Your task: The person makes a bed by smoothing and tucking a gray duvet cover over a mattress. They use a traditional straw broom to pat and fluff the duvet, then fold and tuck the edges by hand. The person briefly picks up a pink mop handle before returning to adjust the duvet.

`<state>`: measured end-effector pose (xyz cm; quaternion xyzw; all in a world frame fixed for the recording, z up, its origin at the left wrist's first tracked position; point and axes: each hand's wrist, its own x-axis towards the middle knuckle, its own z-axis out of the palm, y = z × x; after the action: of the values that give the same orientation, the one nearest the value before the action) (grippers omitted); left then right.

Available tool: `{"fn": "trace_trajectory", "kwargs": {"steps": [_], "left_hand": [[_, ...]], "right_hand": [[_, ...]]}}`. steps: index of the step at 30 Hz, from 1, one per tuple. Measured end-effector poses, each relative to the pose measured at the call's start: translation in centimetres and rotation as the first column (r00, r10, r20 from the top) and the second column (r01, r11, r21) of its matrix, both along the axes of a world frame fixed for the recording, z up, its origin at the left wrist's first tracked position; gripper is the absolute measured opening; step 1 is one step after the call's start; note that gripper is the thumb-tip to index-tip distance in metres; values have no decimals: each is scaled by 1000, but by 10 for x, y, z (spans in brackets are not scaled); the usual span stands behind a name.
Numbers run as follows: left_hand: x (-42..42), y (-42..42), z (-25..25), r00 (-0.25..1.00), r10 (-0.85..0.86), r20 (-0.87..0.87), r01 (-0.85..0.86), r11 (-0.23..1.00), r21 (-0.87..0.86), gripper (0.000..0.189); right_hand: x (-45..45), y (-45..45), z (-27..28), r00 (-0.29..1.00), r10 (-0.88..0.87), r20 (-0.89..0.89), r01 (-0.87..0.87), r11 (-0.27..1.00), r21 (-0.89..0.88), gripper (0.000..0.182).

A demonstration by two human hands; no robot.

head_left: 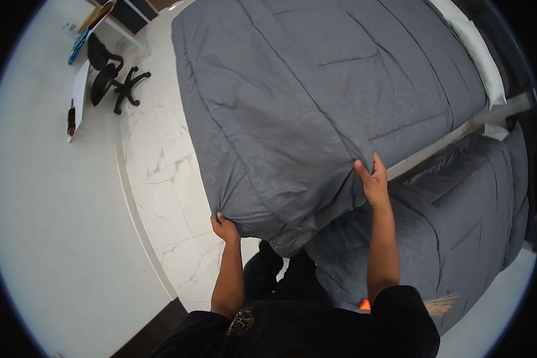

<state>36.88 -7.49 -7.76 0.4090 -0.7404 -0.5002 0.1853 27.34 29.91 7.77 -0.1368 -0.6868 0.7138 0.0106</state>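
A dark grey quilted comforter (286, 103) covers the bed in front of me, with stitched lines running across it and creases fanning out from where I grip it. My left hand (226, 227) pinches its near left corner, thumb on top. Farther right, my right hand (374, 181) grasps a fold of the same comforter beside the bed's right side. Between the two hands the near edge sags in bunched folds, close to my legs. The fingers under the cloth are partly hidden.
A second bed with a matching grey cover (411, 232) stands at right, bearing straw bristles (441, 305) and a small orange object (364, 304). White pillows (476, 58) lie at the far right. Marble-look tiles (170, 188) run along the left, near a black swivel chair (112, 74).
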Motion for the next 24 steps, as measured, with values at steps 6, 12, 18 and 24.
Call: {"fn": "trace_trajectory", "kwargs": {"steps": [6,12,18,24], "left_hand": [[-14,-11,-2,1000,-6,12,3,974,225,23],[-13,-24,10,976,-196,92,140,895,424,27],[-17,-37,28,900,-436,32,335,735,590,29],[-24,-52,14,801,-598,23,499,689,526,31]], "right_hand": [[119,-3,-200,508,-850,138,614,470,634,47],[216,-159,-251,197,-649,735,436,729,528,58],[176,-272,-303,526,-365,768,472,876,93,68],[206,-401,-452,638,574,513,-649,759,-42,33]]}}
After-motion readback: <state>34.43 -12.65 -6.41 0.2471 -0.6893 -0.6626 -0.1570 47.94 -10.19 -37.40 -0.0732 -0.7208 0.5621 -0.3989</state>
